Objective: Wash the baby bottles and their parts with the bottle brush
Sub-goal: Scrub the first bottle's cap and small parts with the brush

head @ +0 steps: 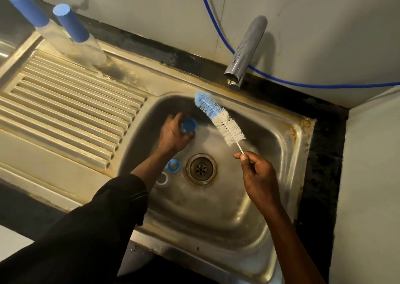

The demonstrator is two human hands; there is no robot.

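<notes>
My left hand grips a small blue bottle cap low inside the steel sink, its open side turned up. My right hand pinches the thin white handle of the bottle brush. The brush has blue bristles at the tip and white ones below, and it slants up to the left above the basin, just right of the cap and apart from it. A blue screw ring and a clear teat lie on the basin floor left of the drain.
Two clear baby bottles with tall blue caps stand at the back of the ribbed drainboard. A grey tap spout hangs over the sink's far rim. A blue hose runs along the wall. Black counter borders the right side.
</notes>
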